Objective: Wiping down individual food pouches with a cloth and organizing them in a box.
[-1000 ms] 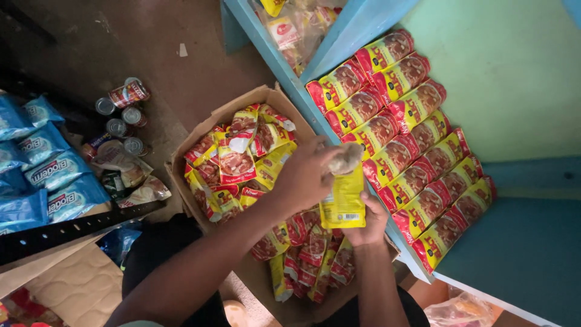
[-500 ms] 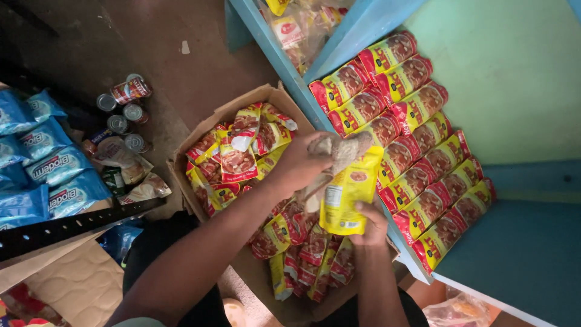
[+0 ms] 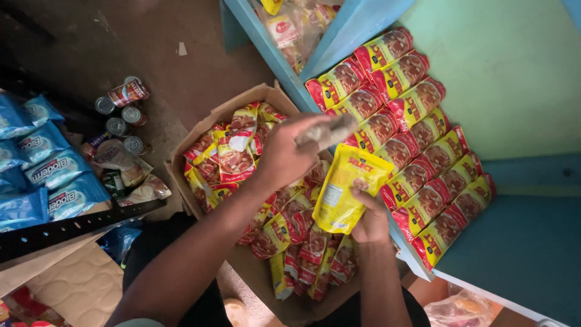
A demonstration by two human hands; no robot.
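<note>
My right hand [image 3: 370, 213] grips a yellow pouch [image 3: 346, 189] by its lower edge, held upright over an open cardboard box [image 3: 200, 130]. My left hand [image 3: 284, 151] hovers just above it, fingers closed on a blurred pale cloth or wad [image 3: 330, 130] that touches the pouch's top. The box is full of several red and yellow pouches [image 3: 233, 160] lying loosely. To the right, rows of the same pouches [image 3: 411, 151] stand packed side by side on a blue shelf [image 3: 520, 248].
Several tin cans [image 3: 121, 109] stand on the brown floor left of the box, with crumpled wrappers [image 3: 130, 175] beside them. Blue packets [image 3: 42, 169] lie at far left above a black slotted rail [image 3: 66, 227]. A clear bag of packets [image 3: 290, 27] sits on the shelf above.
My left hand has moved up and right off the yellow pouch, sweeping the pale wad across its top. The pouch has turned more upright in my right hand.
</note>
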